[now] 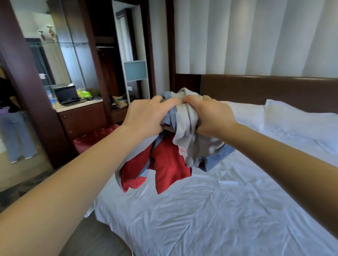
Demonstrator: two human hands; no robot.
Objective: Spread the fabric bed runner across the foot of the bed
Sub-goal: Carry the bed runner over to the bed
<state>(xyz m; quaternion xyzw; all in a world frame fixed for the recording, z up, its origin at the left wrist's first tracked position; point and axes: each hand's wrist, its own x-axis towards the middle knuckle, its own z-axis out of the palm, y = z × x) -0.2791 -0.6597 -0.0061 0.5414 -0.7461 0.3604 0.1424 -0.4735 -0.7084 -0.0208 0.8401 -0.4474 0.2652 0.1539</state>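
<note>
A bunched bundle of fabric (171, 159) in grey, blue and red hangs in the air above the white bed sheet (217, 213). My left hand (146, 117) grips the top of the bundle from the left. My right hand (208, 114) grips the grey part from the right, its fingers curled into the cloth. Both arms are stretched forward over the bed. The red part dangles lowest, close above the sheet. I cannot tell whether the bundle is one piece or several.
Two white pillows (301, 124) lie by the brown headboard (270, 89). A red stool (94, 137) stands left of the bed, beside a wooden cabinet (81, 120) with a laptop on it. A person (4, 111) shows at the far left.
</note>
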